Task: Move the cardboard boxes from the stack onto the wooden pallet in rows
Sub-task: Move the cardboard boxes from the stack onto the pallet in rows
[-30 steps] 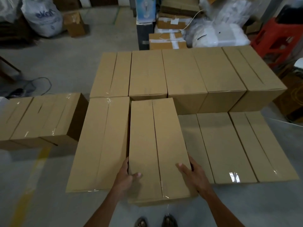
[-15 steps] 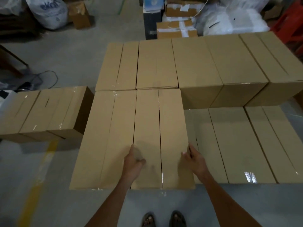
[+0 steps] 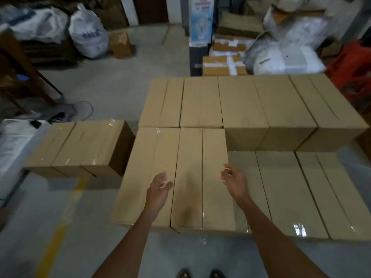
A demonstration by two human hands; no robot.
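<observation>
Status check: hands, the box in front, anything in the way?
Left hand open, right hand open, neither gripping. Front box set down flush beside its left neighbour. Nothing blocking.

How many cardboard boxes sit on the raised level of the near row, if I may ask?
2. The left box lies at the row's left end, under the left hand; the right box lies against it, beside the right hand. Boxes beneath them may be hidden.
</observation>
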